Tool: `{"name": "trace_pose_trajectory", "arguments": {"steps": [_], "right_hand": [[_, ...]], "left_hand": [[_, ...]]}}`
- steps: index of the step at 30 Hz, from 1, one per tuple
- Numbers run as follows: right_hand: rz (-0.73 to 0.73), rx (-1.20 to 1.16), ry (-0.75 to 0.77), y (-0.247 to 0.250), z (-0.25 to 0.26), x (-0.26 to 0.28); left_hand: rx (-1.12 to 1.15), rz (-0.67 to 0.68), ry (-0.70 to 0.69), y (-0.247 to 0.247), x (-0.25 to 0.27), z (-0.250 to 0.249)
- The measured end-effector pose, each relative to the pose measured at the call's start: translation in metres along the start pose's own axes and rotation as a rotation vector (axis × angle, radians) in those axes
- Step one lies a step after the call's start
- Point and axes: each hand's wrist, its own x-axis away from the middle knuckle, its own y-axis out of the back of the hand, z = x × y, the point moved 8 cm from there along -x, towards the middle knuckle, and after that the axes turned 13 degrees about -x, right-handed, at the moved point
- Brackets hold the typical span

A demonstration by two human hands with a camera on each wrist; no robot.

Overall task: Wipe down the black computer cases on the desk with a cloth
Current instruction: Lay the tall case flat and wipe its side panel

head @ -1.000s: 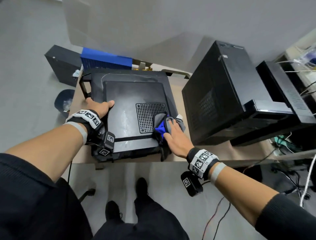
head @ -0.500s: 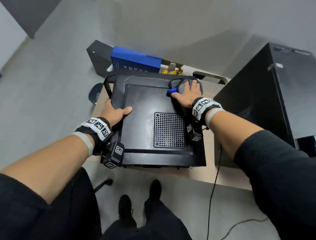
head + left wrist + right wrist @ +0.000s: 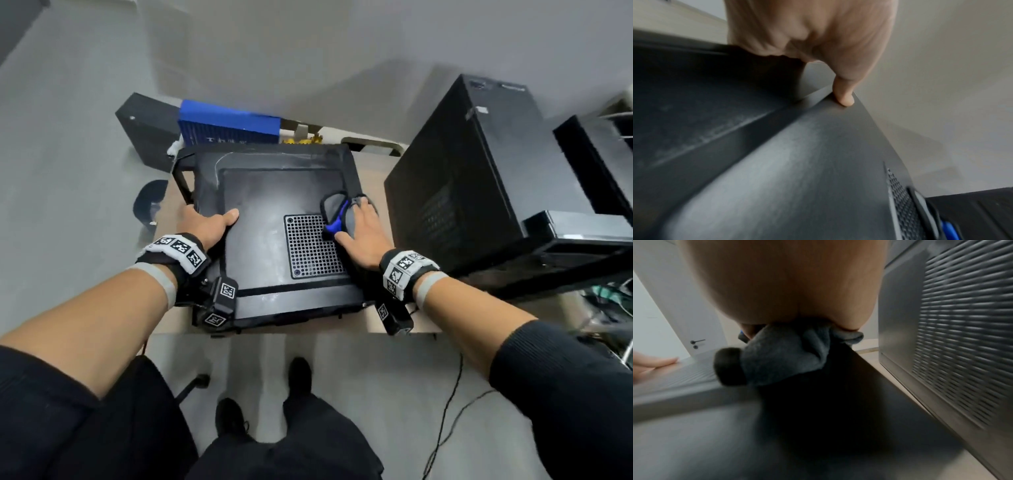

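A black computer case [image 3: 267, 233] lies flat on the desk [image 3: 373, 178], its dusty side panel with a vent grille [image 3: 313, 246] facing up. My right hand [image 3: 359, 226] presses a grey and blue cloth [image 3: 337, 212] flat onto the panel near its right edge, beside the grille. In the right wrist view the cloth [image 3: 785, 356] bunches under the palm. My left hand [image 3: 205, 222] grips the case's left edge, thumb on top; the left wrist view shows the thumb [image 3: 844, 95] on the panel. A second black case [image 3: 479, 178] stands upright to the right.
A third black unit [image 3: 596, 192] lies against the upright case at far right. Behind the flat case are a blue box [image 3: 229, 128] and a black box [image 3: 147, 123]. Cables [image 3: 445, 411] trail on the floor below the desk edge. My feet stand near the desk front.
My right hand with the cloth has slid back from the case's far right corner toward me along the right side. The left hand has kept its hold on the left edge.
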Motion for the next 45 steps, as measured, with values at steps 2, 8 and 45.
{"name": "trace_pose_trajectory", "arguments": {"steps": [2,8,45], "right_hand": [[0.0,0.001,0.016,-0.01,-0.008,0.039],[0.025,0.204,0.132,-0.045,0.013,0.108],[0.172,0.351,0.099,-0.006,0.092,-0.18]], "left_hand": [[-0.005,0.012,0.015,0.001,-0.004,0.002],[-0.026,0.057,0.005,-0.01,-0.038,0.017],[-0.367,0.128,0.139,0.0,-0.012,-0.041]]}}
